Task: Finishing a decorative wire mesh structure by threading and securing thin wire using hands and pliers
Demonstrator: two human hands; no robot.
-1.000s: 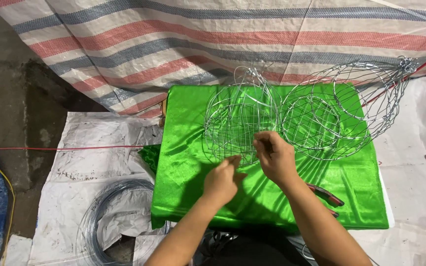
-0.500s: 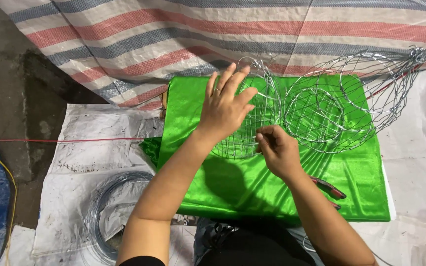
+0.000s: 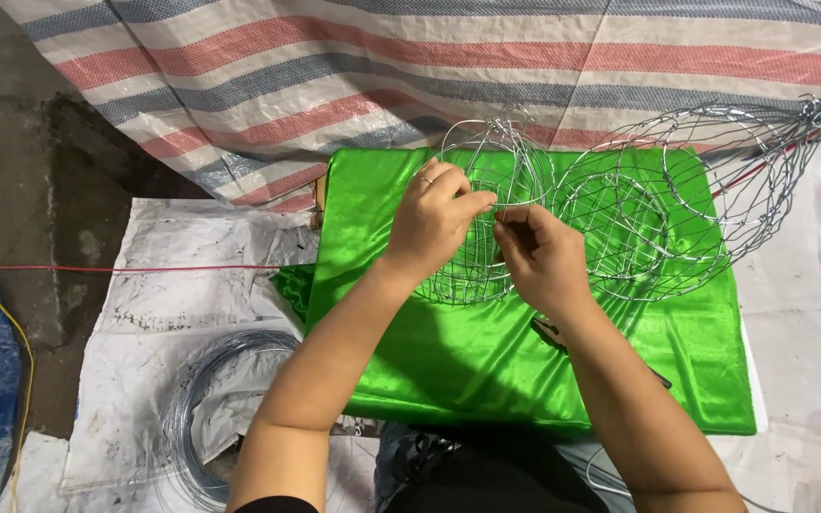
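A silvery wire frame (image 3: 486, 157), shaped like a rounded cage, rests on a bright green satin cloth (image 3: 486, 361). My left hand (image 3: 434, 223) pinches a wire of this frame with thumb and fingers; a ring shows on one finger. Just to its right, my right hand (image 3: 544, 256) grips the same part of the frame, fingers curled around the wire. A larger wire frame (image 3: 705, 180) with several rings lies to the right, its tip twisted together at the far right.
A coil of thin wire (image 3: 211, 418) lies on white sheeting at lower left. A striped red, white and blue tarp (image 3: 334, 76) hangs behind. A dark tool with red handles (image 3: 548, 332) peeks from under my right forearm. A red cord (image 3: 97, 269) crosses at left.
My left hand, spread open over the frame half a second ago, has come down and closed on the wire next to my right hand. The right hand stays on the frame.
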